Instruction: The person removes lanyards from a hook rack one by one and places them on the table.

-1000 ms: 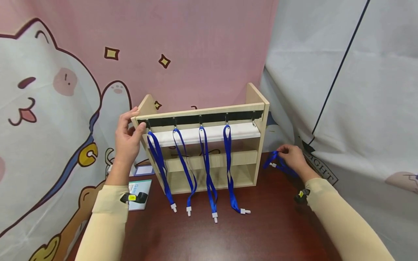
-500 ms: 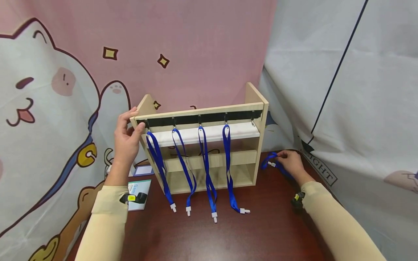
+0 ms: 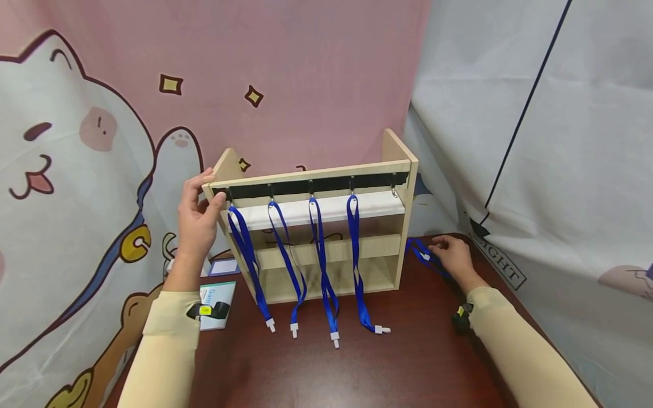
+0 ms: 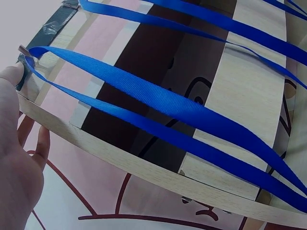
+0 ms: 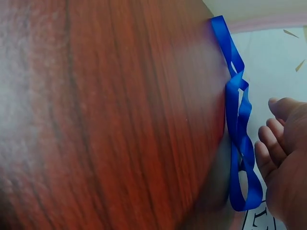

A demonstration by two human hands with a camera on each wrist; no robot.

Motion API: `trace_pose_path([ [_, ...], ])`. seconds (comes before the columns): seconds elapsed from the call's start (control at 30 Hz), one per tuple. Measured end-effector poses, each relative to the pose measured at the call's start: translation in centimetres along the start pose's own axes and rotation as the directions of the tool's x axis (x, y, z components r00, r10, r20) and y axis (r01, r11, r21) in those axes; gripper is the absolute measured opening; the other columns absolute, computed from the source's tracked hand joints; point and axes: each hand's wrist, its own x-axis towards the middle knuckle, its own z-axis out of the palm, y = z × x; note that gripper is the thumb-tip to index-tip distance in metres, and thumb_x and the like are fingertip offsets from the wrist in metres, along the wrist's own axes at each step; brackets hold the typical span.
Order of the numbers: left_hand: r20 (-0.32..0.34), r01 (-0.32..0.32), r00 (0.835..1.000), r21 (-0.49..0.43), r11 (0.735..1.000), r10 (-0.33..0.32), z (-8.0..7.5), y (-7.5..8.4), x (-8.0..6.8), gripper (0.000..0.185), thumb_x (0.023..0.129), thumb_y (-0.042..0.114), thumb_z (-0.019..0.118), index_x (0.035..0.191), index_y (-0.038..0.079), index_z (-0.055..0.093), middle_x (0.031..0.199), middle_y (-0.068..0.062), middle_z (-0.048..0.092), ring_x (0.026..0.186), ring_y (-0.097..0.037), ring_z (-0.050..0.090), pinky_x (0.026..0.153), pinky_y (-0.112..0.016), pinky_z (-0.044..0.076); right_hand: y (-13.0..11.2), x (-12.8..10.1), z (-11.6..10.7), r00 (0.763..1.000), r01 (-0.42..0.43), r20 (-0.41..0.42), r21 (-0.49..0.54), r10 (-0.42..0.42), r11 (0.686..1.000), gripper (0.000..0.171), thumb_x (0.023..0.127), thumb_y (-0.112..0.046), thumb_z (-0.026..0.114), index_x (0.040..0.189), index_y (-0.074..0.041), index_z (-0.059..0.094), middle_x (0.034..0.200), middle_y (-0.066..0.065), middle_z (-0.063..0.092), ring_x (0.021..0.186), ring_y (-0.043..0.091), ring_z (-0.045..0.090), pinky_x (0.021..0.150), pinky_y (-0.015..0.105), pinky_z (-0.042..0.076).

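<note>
4 lanyards [image 3: 322, 255] hang from the rack [image 3: 311, 184]; hook 5 [image 3: 395, 190] stays bare. My left hand [image 3: 196, 218] grips the rack's corner. My right hand [image 3: 451, 255], fingers relaxed, rests beside the last lanyard [image 3: 420, 252] on the table [image 3: 408, 362].

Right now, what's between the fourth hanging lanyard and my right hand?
In the head view, the rack's right side panel and the loose lanyard on the table.

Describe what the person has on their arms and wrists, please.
Both arms wear snug cream sleeves that end at the wrist, leaving the left hand and right hand bare. A small black device with a yellow spot is strapped on the left sleeve near the wrist. A similar black and yellow device sits at the cuff of the right sleeve. No rings or gloves show.
</note>
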Motion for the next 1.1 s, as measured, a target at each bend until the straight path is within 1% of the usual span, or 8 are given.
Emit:
trace_pose_path([
  [0.17,-0.003,-0.003,1.000,-0.002,1.000,0.003,-0.1,-0.2,0.1,0.041,0.110,0.005,0.065,0.150,-0.001,0.057,0.167,-0.010,0.048,0.144,-0.027,0.050,0.108,-0.033,0.048,-0.7,-0.1,-0.2,1.000,-0.006,-0.011,0.023,0.006,1.000,0.027,0.103,-0.016,0.081,0.122,0.003,0.079,0.100,0.017,0.077,0.084,0.025,0.068,0.070,0.029,0.050],
  [0.33,-0.006,0.000,1.000,-0.008,1.000,0.000,-0.5,-2.2,0.2,0.041,0.109,0.003,0.066,0.150,0.001,0.059,0.168,-0.007,0.048,0.145,-0.026,0.050,0.107,-0.032,0.048,-2.7,-1.1,-0.5,0.994,-0.030,-0.102,0.068,0.037,0.997,0.025,0.105,-0.019,0.078,0.121,0.001,0.080,0.101,0.016,0.078,0.083,0.017,0.066,0.067,0.020,0.046],
  [0.47,0.002,0.000,1.000,-0.024,1.000,0.000,-0.6,-3.1,0.0,0.042,0.108,0.002,0.068,0.150,0.003,0.060,0.168,-0.006,0.048,0.145,-0.024,0.049,0.107,-0.032,0.048,-5.9,-3.0,-0.5,0.959,-0.036,-0.270,0.190,0.088,0.981,0.023,0.106,-0.017,0.076,0.121,0.000,0.079,0.099,0.015,0.076,0.080,0.008,0.063,0.067,0.014,0.045],
  [0.6,0.004,-0.021,1.000,-0.050,0.999,0.021,-0.6,-3.2,0.3,0.041,0.109,0.005,0.068,0.150,0.006,0.062,0.169,-0.006,0.048,0.145,-0.024,0.049,0.107,-0.032,0.048,-9.6,-4.3,-0.5,0.913,0.054,-0.401,0.297,0.073,0.953,0.024,0.108,-0.015,0.072,0.126,-0.001,0.074,0.099,0.012,0.073,0.082,0.004,0.062,0.071,0.013,0.046],
  [0.8,0.011,-0.028,1.000,-0.066,0.997,0.029,-0.8,-3.2,0.3,0.040,0.110,0.007,0.067,0.149,0.006,0.062,0.169,-0.003,0.048,0.143,-0.024,0.049,0.107,-0.035,0.048,-14.4,-6.3,-0.3,0.876,0.244,-0.478,0.327,-0.063,0.913,0.023,0.106,-0.007,0.074,0.127,0.001,0.071,0.099,0.011,0.072,0.086,0.006,0.063,0.077,0.014,0.048],
  [0.93,0.013,-0.029,0.999,-0.066,0.997,0.030,-0.8,-3.2,0.4,0.040,0.110,0.006,0.067,0.149,0.006,0.062,0.169,-0.004,0.048,0.144,-0.024,0.049,0.107,-0.035,0.048,-17.9,-7.8,0.1,0.823,0.401,-0.523,0.256,-0.223,0.880,0.025,0.096,0.009,0.078,0.120,0.008,0.071,0.095,0.017,0.073,0.082,0.009,0.062,0.074,0.016,0.049],
  [1.03,0.011,-0.035,0.999,-0.057,0.998,0.036,-0.8,-3.3,0.4,0.040,0.109,0.005,0.067,0.149,0.006,0.062,0.168,-0.002,0.049,0.145,-0.024,0.049,0.107,-0.035,0.047,-20.8,-9.0,0.4,0.799,0.480,-0.509,0.224,-0.319,0.848,0.029,0.090,0.017,0.080,0.117,0.012,0.070,0.094,0.020,0.072,0.079,0.013,0.062,0.070,0.019,0.050],
  [1.1,0.010,-0.036,0.999,-0.050,0.998,0.037,-0.7,-3.3,0.4,0.040,0.109,0.005,0.068,0.148,0.006,0.063,0.167,-0.001,0.050,0.145,-0.024,0.049,0.107,-0.035,0.047,-21.9,-9.7,0.7,0.807,0.504,-0.473,0.241,-0.353,0.830,0.032,0.088,0.017,0.082,0.117,0.012,0.070,0.094,0.020,0.072,0.077,0.016,0.063,0.066,0.024,0.052],
])
